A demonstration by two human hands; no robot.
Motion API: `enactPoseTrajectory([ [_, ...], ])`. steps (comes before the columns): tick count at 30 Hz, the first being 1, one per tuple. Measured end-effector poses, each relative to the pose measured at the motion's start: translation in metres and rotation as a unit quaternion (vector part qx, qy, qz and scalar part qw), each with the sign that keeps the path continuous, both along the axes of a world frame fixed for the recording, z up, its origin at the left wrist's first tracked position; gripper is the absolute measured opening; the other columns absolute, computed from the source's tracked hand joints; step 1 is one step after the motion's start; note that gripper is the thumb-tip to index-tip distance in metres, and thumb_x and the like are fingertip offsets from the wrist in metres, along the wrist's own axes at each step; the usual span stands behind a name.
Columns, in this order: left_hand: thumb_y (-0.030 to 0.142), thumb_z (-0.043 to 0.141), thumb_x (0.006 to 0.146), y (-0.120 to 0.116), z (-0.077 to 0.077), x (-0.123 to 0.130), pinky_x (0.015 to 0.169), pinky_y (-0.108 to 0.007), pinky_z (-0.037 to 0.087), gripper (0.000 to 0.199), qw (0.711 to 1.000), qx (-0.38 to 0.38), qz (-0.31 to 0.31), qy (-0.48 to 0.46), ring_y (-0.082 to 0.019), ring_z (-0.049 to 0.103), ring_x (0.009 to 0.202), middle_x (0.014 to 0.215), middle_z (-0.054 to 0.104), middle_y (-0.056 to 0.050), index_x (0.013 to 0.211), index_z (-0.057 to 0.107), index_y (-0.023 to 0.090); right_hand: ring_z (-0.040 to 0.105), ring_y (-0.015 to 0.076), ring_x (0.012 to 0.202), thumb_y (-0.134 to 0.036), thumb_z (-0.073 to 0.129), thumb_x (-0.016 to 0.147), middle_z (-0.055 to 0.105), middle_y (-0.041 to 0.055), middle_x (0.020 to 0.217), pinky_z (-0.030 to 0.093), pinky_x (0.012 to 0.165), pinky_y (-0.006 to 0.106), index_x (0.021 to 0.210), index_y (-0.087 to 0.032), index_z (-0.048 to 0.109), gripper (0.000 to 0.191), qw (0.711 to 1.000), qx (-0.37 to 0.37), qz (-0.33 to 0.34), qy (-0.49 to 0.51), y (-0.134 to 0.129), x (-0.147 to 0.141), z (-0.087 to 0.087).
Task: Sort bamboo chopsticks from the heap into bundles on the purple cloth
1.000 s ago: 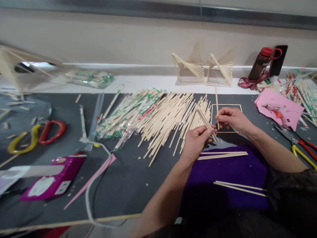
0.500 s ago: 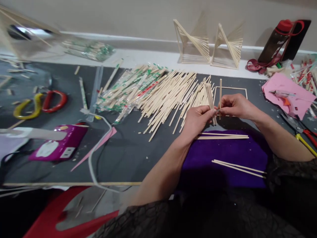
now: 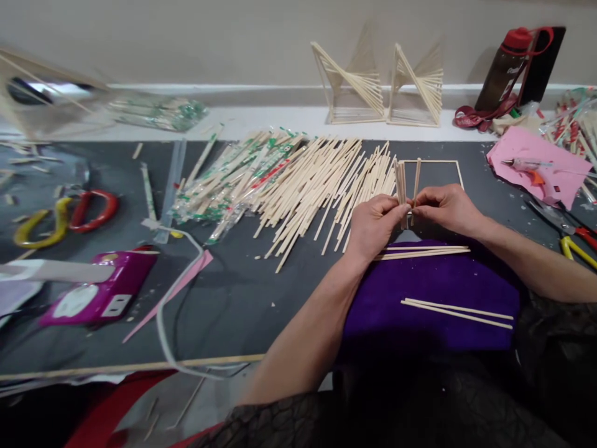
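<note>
Between the fingers of my left hand (image 3: pixel 373 225) a small bundle of wooden chopsticks (image 3: pixel 401 183) stands nearly upright. My right hand (image 3: pixel 450 208) pinches one single chopstick (image 3: pixel 417 177), also upright, just right of the bundle. The fingertips of both hands meet near the lower ends of these sticks, partly hiding them. Behind my hands lies a square frame of thin sticks (image 3: pixel 431 162), its near side covered by them. Several loose chopsticks (image 3: pixel 457 312) rest on a purple cloth (image 3: pixel 433 280) in front of me.
A large pile of bare chopsticks (image 3: pixel 308 193) and wrapped ones (image 3: pixel 233 180) lies to the left. Two stick structures (image 3: pixel 359 84) stand at the wall. Right are a bottle (image 3: pixel 504 71), a glue gun (image 3: pixel 534 171) and pliers (image 3: pixel 566 239); far left, scissors (image 3: pixel 96 211).
My view has shifted a little. Both hands have come slightly nearer to me with their sticks, and the bundle in my left hand stands more upright.
</note>
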State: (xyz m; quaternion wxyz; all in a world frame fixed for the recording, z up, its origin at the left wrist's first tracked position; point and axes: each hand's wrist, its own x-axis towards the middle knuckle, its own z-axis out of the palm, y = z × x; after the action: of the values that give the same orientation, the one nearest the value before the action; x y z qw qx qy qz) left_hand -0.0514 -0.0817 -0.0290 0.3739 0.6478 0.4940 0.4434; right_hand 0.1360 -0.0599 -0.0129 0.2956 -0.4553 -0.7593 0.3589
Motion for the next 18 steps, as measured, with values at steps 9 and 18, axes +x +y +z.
enactPoseTrajectory([
  [9, 0.031, 0.071, 0.08, 0.005, -0.007, -0.002, 0.081, -0.029, 0.05, 0.015, 0.999, 0.044, 0.015, -0.003, -0.018, 0.07, 0.088, 0.085, 0.077, -0.004, 0.072, 0.078, 0.02, 0.063, 0.0131, 0.067, -0.025, 0.062, 0.081, 0.073, 0.0013, 0.073, 0.044, 0.063, 0.024, 0.081, -0.017, 0.077, 0.017, 0.999, 0.046, 0.021, 0.015, 0.003, -0.004, -0.011],
  [18, 0.04, 0.069, 0.081, 0.004, -0.004, -0.004, 0.08, -0.03, 0.052, 0.023, 1.0, 0.007, -0.007, 0.01, -0.019, 0.07, 0.084, 0.085, 0.077, -0.005, 0.073, 0.078, 0.02, 0.062, 0.0109, 0.064, -0.021, 0.06, 0.079, 0.072, -0.0011, 0.069, 0.042, 0.062, 0.022, 0.074, -0.017, 0.075, 0.015, 0.999, 0.04, 0.02, 0.03, 0.001, -0.008, -0.015],
])
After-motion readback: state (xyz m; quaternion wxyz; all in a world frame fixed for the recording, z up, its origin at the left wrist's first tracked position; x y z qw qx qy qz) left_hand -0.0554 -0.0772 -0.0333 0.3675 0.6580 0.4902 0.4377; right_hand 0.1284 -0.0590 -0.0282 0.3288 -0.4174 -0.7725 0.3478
